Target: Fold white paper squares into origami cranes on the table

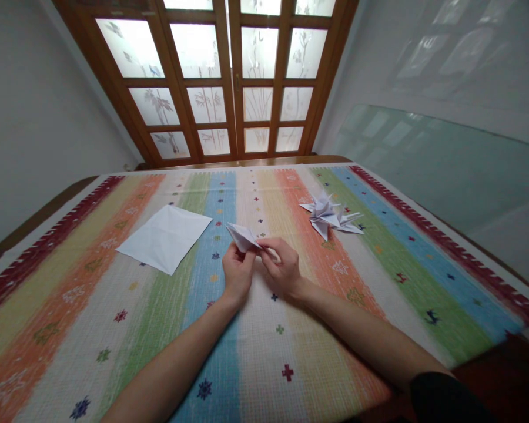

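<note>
A small piece of folded white paper (243, 236) is held just above the middle of the table. My left hand (238, 267) grips its lower edge, thumb on top. With thumb and forefinger, my right hand (282, 262) pinches the paper's right-hand point. To the left lies a flat white sheet of paper (165, 238), roughly square and faintly creased. Over on the right, several folded paper cranes (330, 216) sit close together in a pile. Both palms are turned from view, so some fingers are hidden.
A striped, patterned tablecloth (251, 352) covers the table, whose wooden edge (330, 158) shows at the back. Beyond it stand wooden doors with glass panes (235, 88). A pale glass panel (436, 158) leans along the right wall.
</note>
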Motion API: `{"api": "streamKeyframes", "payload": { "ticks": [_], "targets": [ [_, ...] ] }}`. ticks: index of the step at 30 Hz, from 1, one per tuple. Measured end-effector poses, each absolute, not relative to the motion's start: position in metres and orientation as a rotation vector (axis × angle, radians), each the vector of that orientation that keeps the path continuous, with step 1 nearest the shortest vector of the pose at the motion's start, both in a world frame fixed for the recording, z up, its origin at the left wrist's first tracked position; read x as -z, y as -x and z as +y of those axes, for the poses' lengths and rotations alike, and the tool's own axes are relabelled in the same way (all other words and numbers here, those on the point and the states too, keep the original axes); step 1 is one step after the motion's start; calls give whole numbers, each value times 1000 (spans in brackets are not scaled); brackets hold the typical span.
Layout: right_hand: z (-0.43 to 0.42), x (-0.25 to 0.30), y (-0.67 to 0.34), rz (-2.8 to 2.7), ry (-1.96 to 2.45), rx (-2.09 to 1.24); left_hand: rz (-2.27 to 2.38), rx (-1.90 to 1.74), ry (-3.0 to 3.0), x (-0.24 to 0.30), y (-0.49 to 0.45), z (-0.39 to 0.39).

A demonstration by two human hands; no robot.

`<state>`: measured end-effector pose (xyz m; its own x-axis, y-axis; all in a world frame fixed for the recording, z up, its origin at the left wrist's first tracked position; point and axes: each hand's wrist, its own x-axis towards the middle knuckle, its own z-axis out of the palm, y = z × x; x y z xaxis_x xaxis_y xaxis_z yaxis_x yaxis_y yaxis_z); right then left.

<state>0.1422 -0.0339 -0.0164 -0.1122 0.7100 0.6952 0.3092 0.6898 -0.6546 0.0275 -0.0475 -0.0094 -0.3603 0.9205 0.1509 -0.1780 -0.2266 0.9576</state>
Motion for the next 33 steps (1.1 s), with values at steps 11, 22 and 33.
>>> {"api": "streamKeyframes", "payload": {
  "ticks": [11, 22, 33],
  "targets": [
    [-24, 11, -137, -1306, 988, -1022, 1191, -1615, -955, 7, -24, -47],
    [-22, 21, -134, -1487, 1048, -1441, 1322, -1664, -907, 7, -10, -33],
    [-27, 23, -132, -1358, 1019, -1774, 1270, -1743, -799, 15, 2, -20]
  ]
}}
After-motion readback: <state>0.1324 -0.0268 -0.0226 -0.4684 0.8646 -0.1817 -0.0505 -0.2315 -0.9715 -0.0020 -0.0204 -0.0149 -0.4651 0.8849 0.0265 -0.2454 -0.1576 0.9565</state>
